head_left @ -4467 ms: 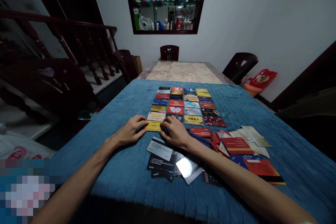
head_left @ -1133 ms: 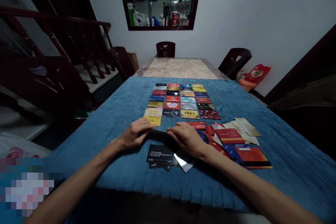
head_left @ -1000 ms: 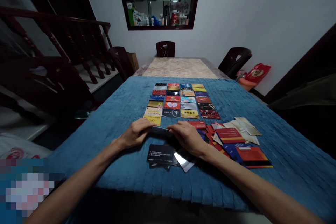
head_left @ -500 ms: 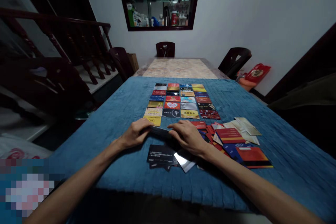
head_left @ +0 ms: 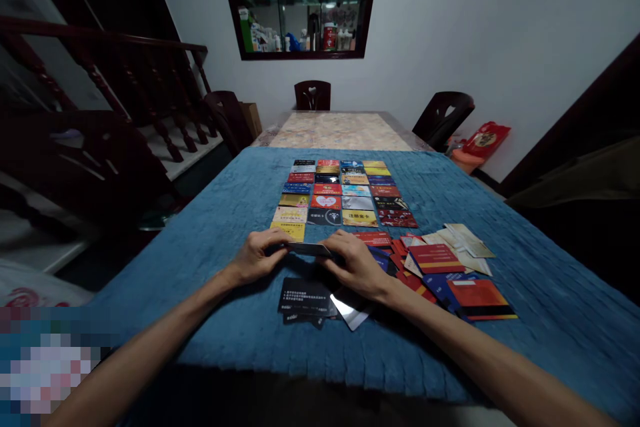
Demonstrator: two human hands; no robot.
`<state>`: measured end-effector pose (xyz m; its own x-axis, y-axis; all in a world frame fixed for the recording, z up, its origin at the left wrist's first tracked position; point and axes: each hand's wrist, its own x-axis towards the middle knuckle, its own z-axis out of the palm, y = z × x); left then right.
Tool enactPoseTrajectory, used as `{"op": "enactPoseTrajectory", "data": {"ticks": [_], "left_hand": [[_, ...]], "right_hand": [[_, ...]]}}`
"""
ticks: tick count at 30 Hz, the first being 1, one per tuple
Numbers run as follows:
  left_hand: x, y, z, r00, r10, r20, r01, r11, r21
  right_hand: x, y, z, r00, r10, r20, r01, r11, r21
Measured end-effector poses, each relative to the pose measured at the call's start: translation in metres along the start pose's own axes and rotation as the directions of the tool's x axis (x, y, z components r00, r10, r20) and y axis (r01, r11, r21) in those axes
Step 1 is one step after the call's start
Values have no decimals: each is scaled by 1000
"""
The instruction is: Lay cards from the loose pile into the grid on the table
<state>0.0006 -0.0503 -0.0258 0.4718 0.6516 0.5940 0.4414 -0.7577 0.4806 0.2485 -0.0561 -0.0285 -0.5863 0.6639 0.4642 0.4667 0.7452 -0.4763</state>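
Observation:
Both my hands hold a dark card (head_left: 309, 249) by its two ends, seen nearly edge-on above the cloth. My left hand (head_left: 261, 255) pinches its left end, and my right hand (head_left: 357, 263) grips the right end. Just beyond lie rows of plastic cards, the nearest of them a yellow card (head_left: 290, 231) at the lower left. Below my hands rest several black cards (head_left: 306, 296) with white print and a shiny silver card (head_left: 352, 309). A loose pile of red, blue and gold cards spreads right of my right hand, with a red card (head_left: 435, 258) on top.
A blue cloth (head_left: 215, 213) covers the near part of the table; the patterned tabletop (head_left: 340, 128) shows behind it. Dark chairs (head_left: 313, 95) stand around. A stair railing (head_left: 150, 93) is at left, a red bag (head_left: 487, 139) at right, and a wall cabinet (head_left: 305, 53) behind.
The dark card has tilted to nearly edge-on between my hands, which have hardly moved. The whole view has shifted slightly.

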Motion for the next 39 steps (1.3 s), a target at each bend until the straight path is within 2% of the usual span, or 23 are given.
{"op": "enactPoseTrajectory", "data": {"ticks": [3, 7, 10, 15, 17, 20, 23, 26, 36, 39], "left_hand": [[1, 2, 1, 1000, 1, 23, 0, 1000, -14], [2, 4, 1, 997, 4, 76, -4, 1000, -1], [2, 4, -1, 998, 17, 63, -19, 999, 27], [1, 3, -2, 999, 18, 45, -20, 998, 52], [0, 3, -2, 999, 17, 36, -19, 999, 49], [0, 4, -2, 999, 21, 28, -22, 999, 48], [0, 5, -2, 999, 33, 21, -34, 998, 54], [0, 6, -3, 999, 38, 23, -40, 998, 58], [-2, 6, 3, 994, 75, 80, -78, 996, 39], [-3, 5, 6, 992, 86, 91, -91, 995, 50]], "right_hand": [[1, -1, 1, 999, -10, -47, 13, 998, 55], [2, -2, -1, 983, -31, -180, 54, 991, 126], [2, -2, -3, 965, -8, -264, 48, 988, 146], [0, -3, -8, 961, 87, -261, -56, 991, 123], [-1, -3, -9, 963, 62, -261, -44, 996, 74], [-1, -2, -8, 962, -50, -270, 37, 998, -52], [-1, 0, -6, 964, -127, -236, 84, 979, -183], [0, 2, -3, 980, -130, -152, 87, 962, -260], [2, -1, 10, 991, -116, 63, 131, 924, -360], [2, -3, 8, 991, -108, 82, 130, 922, -365]]}}
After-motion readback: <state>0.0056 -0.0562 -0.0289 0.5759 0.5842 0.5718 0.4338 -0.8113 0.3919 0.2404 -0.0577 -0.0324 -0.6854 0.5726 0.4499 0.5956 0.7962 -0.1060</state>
